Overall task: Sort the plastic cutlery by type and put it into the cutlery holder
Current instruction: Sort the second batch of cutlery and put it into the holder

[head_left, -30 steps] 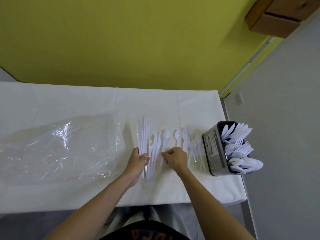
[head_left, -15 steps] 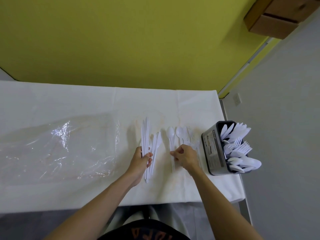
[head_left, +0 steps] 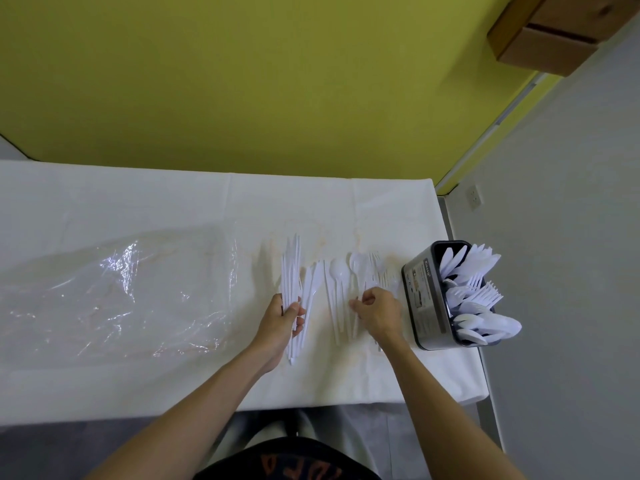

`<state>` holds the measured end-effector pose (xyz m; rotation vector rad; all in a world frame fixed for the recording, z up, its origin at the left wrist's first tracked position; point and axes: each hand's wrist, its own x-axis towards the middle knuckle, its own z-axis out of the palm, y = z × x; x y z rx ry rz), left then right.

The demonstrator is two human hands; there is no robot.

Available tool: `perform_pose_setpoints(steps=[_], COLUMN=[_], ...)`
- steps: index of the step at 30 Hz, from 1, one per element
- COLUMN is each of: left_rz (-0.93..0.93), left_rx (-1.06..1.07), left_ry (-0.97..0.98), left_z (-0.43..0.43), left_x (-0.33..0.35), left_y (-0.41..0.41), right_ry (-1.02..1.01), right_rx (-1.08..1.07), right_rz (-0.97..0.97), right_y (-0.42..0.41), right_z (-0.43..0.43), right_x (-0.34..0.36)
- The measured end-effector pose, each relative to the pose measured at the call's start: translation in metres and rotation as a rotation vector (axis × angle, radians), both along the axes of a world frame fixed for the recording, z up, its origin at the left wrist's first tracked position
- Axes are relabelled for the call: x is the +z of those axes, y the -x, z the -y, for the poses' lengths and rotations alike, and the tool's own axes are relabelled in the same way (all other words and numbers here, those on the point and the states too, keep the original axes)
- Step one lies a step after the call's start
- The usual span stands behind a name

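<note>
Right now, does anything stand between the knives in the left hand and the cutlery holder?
Yes. The loose spoons and forks lie on the table between the knives in the left hand and the cutlery holder, and the right hand is among them. All lie low, so a lifted path looks free.

Indoors, a plain room with a simple work table set up. Straight ahead, a flat yellow-green wall [head_left: 242,81]; off to the right, a pale grey wall [head_left: 571,202] with a white power socket [head_left: 475,199] low down. High in that corner, a wooden cabinet [head_left: 554,32] fixed up on the wall. Down below, a long table [head_left: 138,195] draped in white cloth, clear plastic film [head_left: 114,289] spread over its left part, a dark cutlery holder [head_left: 426,306] standing at its right end. Grey floor [head_left: 52,445] just past the near edge. Home, office or studio? Cannot tell from here.
</note>
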<state>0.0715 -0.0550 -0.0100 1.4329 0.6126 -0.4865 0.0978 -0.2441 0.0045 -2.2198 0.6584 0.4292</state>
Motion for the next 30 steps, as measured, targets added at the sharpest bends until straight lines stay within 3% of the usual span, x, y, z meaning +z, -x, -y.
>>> perform_pose_setpoints(steps=[5,9,11,15,20,22,26,30], left_rz=[-0.01,0.001,0.008,0.04,0.057,0.028,-0.036,-0.066], left_rx=[0.011,-0.013,-0.03,-0.151,-0.272,-0.275,-0.243,-0.187], left_ry=[0.018,-0.009,-0.017,-0.073,-0.194,-0.223,-0.251,-0.202], left_z=[0.003,0.003,0.001,0.002,0.008,0.006,-0.003,-0.012], left_x=[0.004,0.006,0.006,0.006,0.009,0.01,0.01,0.011], left_y=[0.001,0.001,0.002,0.005,0.007,0.007,0.008,0.01], right_ry=[0.084,0.026,-0.089,-0.503,-0.478,-0.406,0.054,0.196], right_rx=[0.108,0.086,0.008,-0.106,0.027,0.003,0.049,0.071], right_rz=[-0.067,-0.104,-0.096,-0.11,-0.066,-0.014,0.108,0.062], right_y=[0.002,-0.001,-0.004,-0.01,-0.011,-0.009,0.001,0.007], right_z=[-0.015,-0.009,-0.004,-0.007,-0.027,-0.032,-0.033,-0.026], right_x=[-0.003,0.001,0.004,0.014,0.013,0.01,-0.004,-0.016])
